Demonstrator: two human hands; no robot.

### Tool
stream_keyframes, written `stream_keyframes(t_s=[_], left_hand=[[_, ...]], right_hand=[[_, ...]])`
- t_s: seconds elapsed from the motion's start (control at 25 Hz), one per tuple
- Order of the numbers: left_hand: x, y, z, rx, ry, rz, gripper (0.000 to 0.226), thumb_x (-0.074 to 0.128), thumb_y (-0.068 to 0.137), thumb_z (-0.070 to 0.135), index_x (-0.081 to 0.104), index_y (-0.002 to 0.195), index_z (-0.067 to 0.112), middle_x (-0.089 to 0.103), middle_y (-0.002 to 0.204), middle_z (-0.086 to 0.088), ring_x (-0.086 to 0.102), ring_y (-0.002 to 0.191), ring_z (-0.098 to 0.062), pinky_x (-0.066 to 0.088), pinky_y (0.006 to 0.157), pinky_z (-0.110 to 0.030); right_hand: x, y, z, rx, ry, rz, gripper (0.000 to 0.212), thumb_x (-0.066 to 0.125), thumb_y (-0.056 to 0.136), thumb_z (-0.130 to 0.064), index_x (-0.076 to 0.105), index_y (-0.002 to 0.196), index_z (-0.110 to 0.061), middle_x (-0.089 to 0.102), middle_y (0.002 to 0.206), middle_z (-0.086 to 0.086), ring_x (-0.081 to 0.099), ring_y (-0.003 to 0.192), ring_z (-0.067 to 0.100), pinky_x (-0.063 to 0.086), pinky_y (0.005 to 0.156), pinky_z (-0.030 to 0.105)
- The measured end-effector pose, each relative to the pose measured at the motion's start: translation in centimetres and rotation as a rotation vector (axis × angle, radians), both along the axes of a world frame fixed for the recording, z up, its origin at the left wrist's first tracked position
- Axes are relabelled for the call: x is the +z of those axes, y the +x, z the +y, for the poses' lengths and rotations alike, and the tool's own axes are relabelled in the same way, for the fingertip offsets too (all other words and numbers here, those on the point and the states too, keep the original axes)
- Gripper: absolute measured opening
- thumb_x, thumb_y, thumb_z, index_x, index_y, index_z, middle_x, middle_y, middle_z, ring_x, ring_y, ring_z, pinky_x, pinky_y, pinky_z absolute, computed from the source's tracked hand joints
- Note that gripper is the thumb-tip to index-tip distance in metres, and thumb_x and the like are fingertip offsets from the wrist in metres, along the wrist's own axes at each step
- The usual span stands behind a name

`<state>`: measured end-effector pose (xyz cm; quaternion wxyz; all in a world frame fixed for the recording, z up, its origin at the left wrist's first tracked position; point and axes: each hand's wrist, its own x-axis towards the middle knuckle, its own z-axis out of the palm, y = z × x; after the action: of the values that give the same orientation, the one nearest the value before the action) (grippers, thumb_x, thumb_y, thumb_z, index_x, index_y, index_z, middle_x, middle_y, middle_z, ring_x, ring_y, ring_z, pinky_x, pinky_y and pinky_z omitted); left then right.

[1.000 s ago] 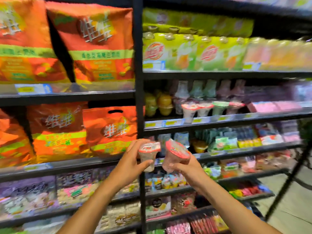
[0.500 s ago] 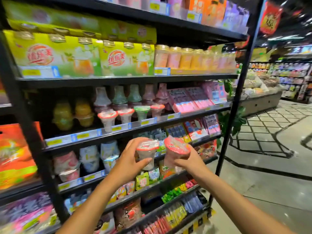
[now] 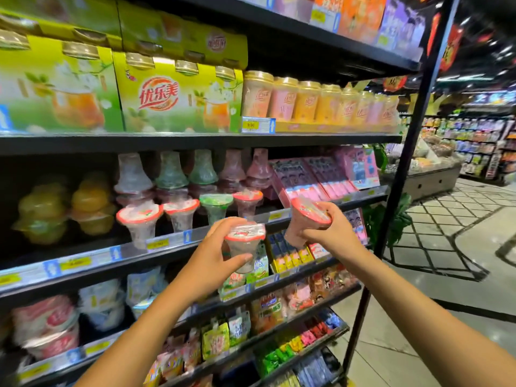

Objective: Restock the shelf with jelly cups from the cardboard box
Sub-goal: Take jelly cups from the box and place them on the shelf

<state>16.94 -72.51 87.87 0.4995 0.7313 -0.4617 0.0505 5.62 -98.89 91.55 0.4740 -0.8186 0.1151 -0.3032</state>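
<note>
Now, head view: a store aisle seen from in front of a black shelf (image 3: 195, 141) stocked with snacks.
Left hand (image 3: 212, 261): raised in front of the shelf edge, fingers (image 3: 240, 259) wrapped around a pale jelly cup (image 3: 244, 247) with a red-rimmed lid, held roughly upright.
Right hand (image 3: 332, 233): a little higher and to the right, fingers closed on a pink jelly cup (image 3: 303, 224), which is tilted so its lid faces up and left.
Two held cups: near each other but apart, both just in front of the middle shelf level.
Shelved cups (image 3: 139, 222): a front row of red-lidded cups and one green-lidded cup (image 3: 215, 206) stands on that level, with more stacked upside down behind them.
Left of the row: yellow jelly tubs (image 3: 92, 208).
Level above: green and yellow drink boxes (image 3: 178, 99) beside a line of pastel drink cups (image 3: 307, 99).
Cardboard box: cannot tell where it is; not seen from here.
</note>
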Motion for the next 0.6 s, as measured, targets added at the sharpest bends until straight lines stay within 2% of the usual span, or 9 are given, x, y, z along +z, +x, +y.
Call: stream_keyframes(t_s=[0.08, 0.2, 0.28, 0.36, 0.48, 0.6], left_hand=[[0.6, 2.0, -0.7, 0.014, 0.019, -0.029, 0.061, 0.074, 0.092, 0.028, 0.042, 0.13, 0.064, 0.036, 0.138, 0.04, 0.042, 0.132, 0.01, 0.044, 0.108, -0.031], [1.1, 4.4, -1.4, 0.027, 0.026, -0.054, 0.063, 0.075, 0.092, 0.028, 0.041, 0.127, 0.067, 0.034, 0.135, 0.045, 0.036, 0.128, 0.019, 0.037, 0.1, -0.009], [1.3, 5.7, -1.8, 0.06, 0.024, -0.058, 0.063, 0.076, 0.092, 0.028, 0.041, 0.127, 0.067, 0.035, 0.134, 0.045, 0.035, 0.125, 0.023, 0.032, 0.094, 0.001], [1.2, 6.4, -1.8, 0.083, 0.034, -0.052, 0.063, 0.076, 0.091, 0.032, 0.039, 0.128, 0.068, 0.035, 0.137, 0.043, 0.033, 0.128, 0.022, 0.031, 0.097, -0.002], [0.9, 7.0, -1.8, 0.109, 0.044, -0.045, 0.061, 0.076, 0.091, 0.034, 0.041, 0.133, 0.062, 0.036, 0.141, 0.04, 0.034, 0.133, 0.015, 0.033, 0.105, -0.015], [0.5, 7.0, -2.0, 0.133, 0.029, -0.036, 0.062, 0.077, 0.09, 0.03, 0.044, 0.137, 0.054, 0.039, 0.143, 0.033, 0.038, 0.137, 0.006, 0.037, 0.11, -0.024]], right_hand=[[1.7, 3.0, -1.6, -0.022, -0.073, 0.011, 0.06, 0.087, 0.073, -0.01, 0.052, 0.118, -0.027, 0.061, 0.107, -0.009, 0.061, 0.091, 0.002, 0.05, 0.07, 0.017], [2.6, 7.4, -3.7, -0.067, -0.196, 0.007, 0.063, 0.091, 0.066, -0.016, 0.056, 0.118, -0.026, 0.065, 0.109, -0.005, 0.063, 0.094, 0.008, 0.048, 0.076, 0.022], [3.0, 10.0, -4.8, -0.059, -0.267, 0.028, 0.064, 0.09, 0.065, -0.018, 0.057, 0.119, -0.028, 0.065, 0.107, -0.009, 0.063, 0.092, 0.004, 0.047, 0.075, 0.02], [3.2, 12.1, -5.3, -0.053, -0.333, 0.05, 0.068, 0.089, 0.067, -0.02, 0.058, 0.126, -0.026, 0.063, 0.107, -0.011, 0.063, 0.093, 0.007, 0.044, 0.075, 0.02], [2.7, 14.5, -6.2, -0.05, -0.398, 0.06, 0.071, 0.088, 0.069, -0.019, 0.058, 0.133, -0.02, 0.061, 0.109, -0.008, 0.057, 0.096, 0.009, 0.038, 0.075, 0.017], [2.0, 16.2, -7.1, -0.002, -0.425, 0.058, 0.069, 0.088, 0.072, -0.023, 0.058, 0.134, -0.021, 0.063, 0.112, -0.008, 0.059, 0.096, 0.009, 0.04, 0.071, 0.014]])
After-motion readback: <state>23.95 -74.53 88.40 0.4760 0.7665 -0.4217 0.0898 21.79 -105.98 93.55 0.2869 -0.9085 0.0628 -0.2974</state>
